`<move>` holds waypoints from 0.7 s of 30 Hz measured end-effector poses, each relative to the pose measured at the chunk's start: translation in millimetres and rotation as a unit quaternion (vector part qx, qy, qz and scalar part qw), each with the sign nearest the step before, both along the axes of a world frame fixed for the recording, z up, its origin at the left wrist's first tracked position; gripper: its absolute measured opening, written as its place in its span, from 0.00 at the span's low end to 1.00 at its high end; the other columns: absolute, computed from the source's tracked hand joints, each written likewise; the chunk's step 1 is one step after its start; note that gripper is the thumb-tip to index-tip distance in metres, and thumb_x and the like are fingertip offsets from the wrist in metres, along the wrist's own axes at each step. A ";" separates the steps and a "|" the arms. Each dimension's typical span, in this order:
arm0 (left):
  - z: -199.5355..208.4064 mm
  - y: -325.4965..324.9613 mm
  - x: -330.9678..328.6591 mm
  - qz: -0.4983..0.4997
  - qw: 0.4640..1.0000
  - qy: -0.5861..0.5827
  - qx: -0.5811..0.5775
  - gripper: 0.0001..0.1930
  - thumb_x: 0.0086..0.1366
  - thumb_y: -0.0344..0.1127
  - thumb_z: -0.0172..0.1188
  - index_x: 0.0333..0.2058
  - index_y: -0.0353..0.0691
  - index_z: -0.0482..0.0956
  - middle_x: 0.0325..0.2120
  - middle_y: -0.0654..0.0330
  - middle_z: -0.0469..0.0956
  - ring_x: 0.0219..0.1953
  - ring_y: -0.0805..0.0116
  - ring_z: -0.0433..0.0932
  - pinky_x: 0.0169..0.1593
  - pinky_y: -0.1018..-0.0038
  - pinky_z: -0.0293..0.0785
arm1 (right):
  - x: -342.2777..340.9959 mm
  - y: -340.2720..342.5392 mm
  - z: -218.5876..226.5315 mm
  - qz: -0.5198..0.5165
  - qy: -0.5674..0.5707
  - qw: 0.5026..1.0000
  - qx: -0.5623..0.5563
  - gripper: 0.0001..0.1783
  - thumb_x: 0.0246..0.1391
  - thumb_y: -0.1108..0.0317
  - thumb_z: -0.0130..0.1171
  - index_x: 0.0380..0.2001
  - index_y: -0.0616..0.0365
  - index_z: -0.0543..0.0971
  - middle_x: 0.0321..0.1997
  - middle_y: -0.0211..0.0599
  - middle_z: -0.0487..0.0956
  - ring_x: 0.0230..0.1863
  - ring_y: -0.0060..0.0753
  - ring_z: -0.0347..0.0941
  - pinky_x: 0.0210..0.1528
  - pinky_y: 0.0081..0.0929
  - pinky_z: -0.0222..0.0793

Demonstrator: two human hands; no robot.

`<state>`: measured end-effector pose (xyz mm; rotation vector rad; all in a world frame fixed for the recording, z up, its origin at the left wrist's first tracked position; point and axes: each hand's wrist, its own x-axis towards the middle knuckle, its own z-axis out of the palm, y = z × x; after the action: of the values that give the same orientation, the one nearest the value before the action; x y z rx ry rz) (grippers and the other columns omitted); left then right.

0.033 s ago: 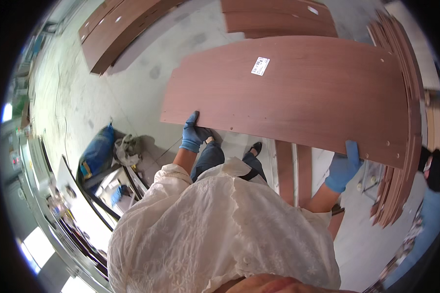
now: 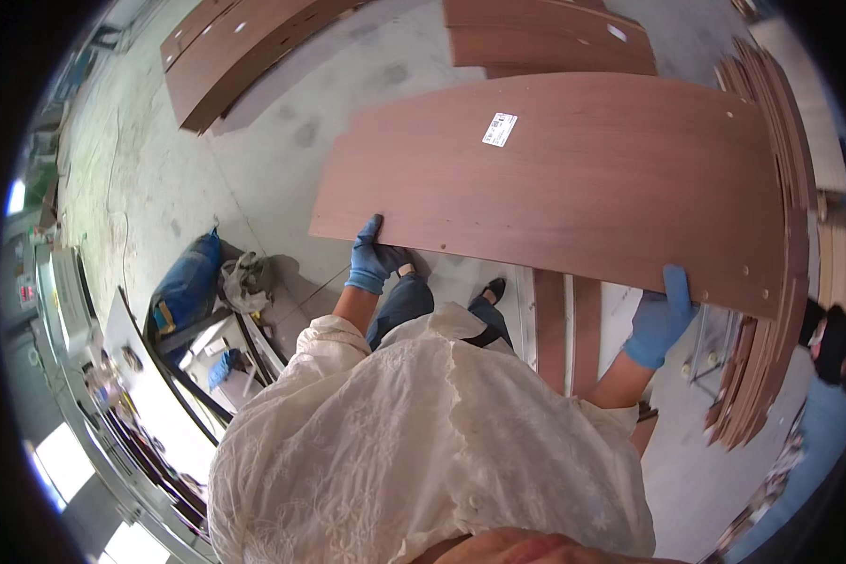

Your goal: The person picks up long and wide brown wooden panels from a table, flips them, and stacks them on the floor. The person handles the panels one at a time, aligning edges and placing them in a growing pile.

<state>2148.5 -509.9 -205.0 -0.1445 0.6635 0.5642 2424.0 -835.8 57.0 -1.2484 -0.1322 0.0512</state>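
Note:
A wide reddish-brown wooden panel (image 2: 573,179) is held up in front of me, its far edge curved. On its face are a white label (image 2: 500,130) and several small drilled holes near the edges. My left hand (image 2: 376,258), in a blue glove, grips the near edge toward the left end, thumb on top. Farther right, my right hand (image 2: 663,320), gloved the same way, grips that edge near the right end, thumb on top. The fingers of both hands are mostly hidden under the panel.
Stacked brown panels lie on the floor at the far left (image 2: 254,56) and far middle (image 2: 555,38). A tall panel stack (image 2: 780,160) stands at the right, close to a person in blue (image 2: 818,442). Brown strips (image 2: 550,329) lie below the panel; a blue bag (image 2: 188,287) sits left.
My view has shifted slightly, so the floor stacks and bag appear a little moved. The panel and both hands stay nearly in place, with the grip unchanged.

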 end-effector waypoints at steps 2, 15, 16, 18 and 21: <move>-2.9 40.0 -40.9 0.023 0.999 0.015 0.016 0.12 0.67 0.30 0.64 0.48 0.38 0.79 0.48 0.57 0.83 0.49 0.60 0.82 0.54 0.61 0.83 | 3.5 72.6 11.0 0.008 0.047 0.998 -0.043 0.27 0.53 0.77 0.65 0.58 0.63 0.76 0.58 0.35 0.75 0.55 0.32 0.73 0.56 0.31 0.74; 10.4 -7.8 -199.0 0.346 0.933 0.023 -0.099 0.14 0.65 0.26 0.64 0.50 0.41 0.78 0.50 0.58 0.82 0.53 0.62 0.81 0.59 0.58 0.81 | -20.6 343.4 -4.0 0.328 0.102 0.932 -0.119 0.28 0.53 0.73 0.65 0.58 0.69 0.75 0.57 0.40 0.77 0.56 0.37 0.75 0.58 0.40 0.73; 12.3 -19.5 -197.3 0.385 0.912 0.038 -0.134 0.14 0.65 0.26 0.64 0.50 0.42 0.78 0.50 0.58 0.82 0.53 0.61 0.80 0.60 0.57 0.79 | -14.6 362.2 -12.1 0.345 0.123 0.918 -0.154 0.28 0.51 0.71 0.67 0.56 0.67 0.77 0.55 0.39 0.78 0.55 0.36 0.76 0.55 0.38 0.74; 21.3 -43.8 -197.6 0.396 0.905 0.092 -0.123 0.15 0.65 0.28 0.65 0.51 0.42 0.78 0.50 0.58 0.81 0.53 0.60 0.80 0.60 0.57 0.79 | -3.1 400.2 -34.6 0.416 0.145 0.879 -0.181 0.26 0.50 0.70 0.67 0.55 0.64 0.78 0.54 0.38 0.79 0.54 0.36 0.76 0.54 0.39 0.74; 38.2 -60.1 -196.6 0.446 0.869 0.175 -0.124 0.16 0.65 0.30 0.66 0.51 0.42 0.77 0.50 0.57 0.80 0.54 0.58 0.80 0.60 0.54 0.78 | -0.8 476.6 -81.3 0.493 0.184 0.821 -0.221 0.23 0.48 0.69 0.67 0.51 0.60 0.80 0.51 0.35 0.79 0.52 0.37 0.76 0.53 0.43 0.75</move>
<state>1951.9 -570.0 -166.8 -0.6230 1.0197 1.4202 2423.2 -359.2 -24.3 -1.4841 -0.4395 1.2860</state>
